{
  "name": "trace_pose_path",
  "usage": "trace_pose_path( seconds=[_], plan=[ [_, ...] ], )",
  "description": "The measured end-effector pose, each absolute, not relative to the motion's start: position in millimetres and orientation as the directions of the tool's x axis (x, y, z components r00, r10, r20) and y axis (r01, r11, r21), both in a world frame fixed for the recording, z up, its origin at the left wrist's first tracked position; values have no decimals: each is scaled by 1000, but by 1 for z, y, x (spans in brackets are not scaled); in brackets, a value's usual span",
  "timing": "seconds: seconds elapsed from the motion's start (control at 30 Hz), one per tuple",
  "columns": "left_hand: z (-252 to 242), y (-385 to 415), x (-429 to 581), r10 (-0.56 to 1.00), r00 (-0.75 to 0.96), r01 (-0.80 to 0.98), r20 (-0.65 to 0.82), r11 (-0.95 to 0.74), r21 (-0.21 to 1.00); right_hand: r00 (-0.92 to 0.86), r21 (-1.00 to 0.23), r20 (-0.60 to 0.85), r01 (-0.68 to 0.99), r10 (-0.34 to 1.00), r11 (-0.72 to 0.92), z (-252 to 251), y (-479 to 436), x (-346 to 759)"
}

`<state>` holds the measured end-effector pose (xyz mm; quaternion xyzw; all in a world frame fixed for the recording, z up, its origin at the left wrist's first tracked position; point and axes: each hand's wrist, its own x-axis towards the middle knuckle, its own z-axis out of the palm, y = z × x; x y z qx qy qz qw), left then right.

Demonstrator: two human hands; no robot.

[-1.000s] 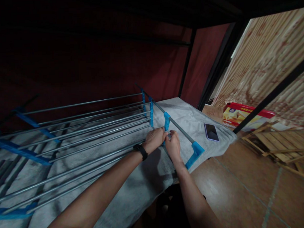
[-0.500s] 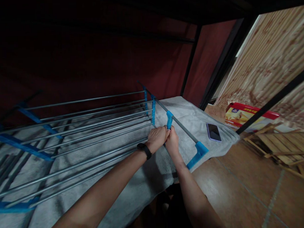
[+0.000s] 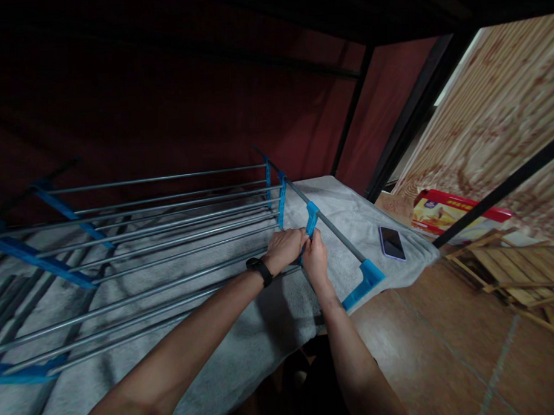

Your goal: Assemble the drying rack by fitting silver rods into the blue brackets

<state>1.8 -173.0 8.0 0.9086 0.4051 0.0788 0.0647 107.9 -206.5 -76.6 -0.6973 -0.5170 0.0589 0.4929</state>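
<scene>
"Two hands in one spot! What's new?"

"Your right hand (image 3: 317,254) is loose a second ago; now it curls tight beside your left hand (image 3: 286,246). Both look closed around the low end of the blue clip (image 3: 312,213), though your fingertips are hidden."

"And the rack (image 3: 281,201)?"

"On the gray blanket (image 3: 349,199), clip up on its end bar (image 3: 341,237). Now you grip with both hands."

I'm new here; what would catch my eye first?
Probably the metal-rod rack, spread over the grey blanket at left and centre. Next, the left fingers and right fingers, closed around the lower end of a blue bracket near the middle. A smartphone lies at right, with a red-and-yellow box beyond.
</scene>
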Motion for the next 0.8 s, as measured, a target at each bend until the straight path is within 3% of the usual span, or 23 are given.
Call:
trace_pose_path(
  seconds=[0.8],
  plan=[
    [-1, -165, -1, 776, 626, 736, 75, -619, 274, 447, -776, 413, 629, 793, 49, -73, -207, 108]
  ],
)
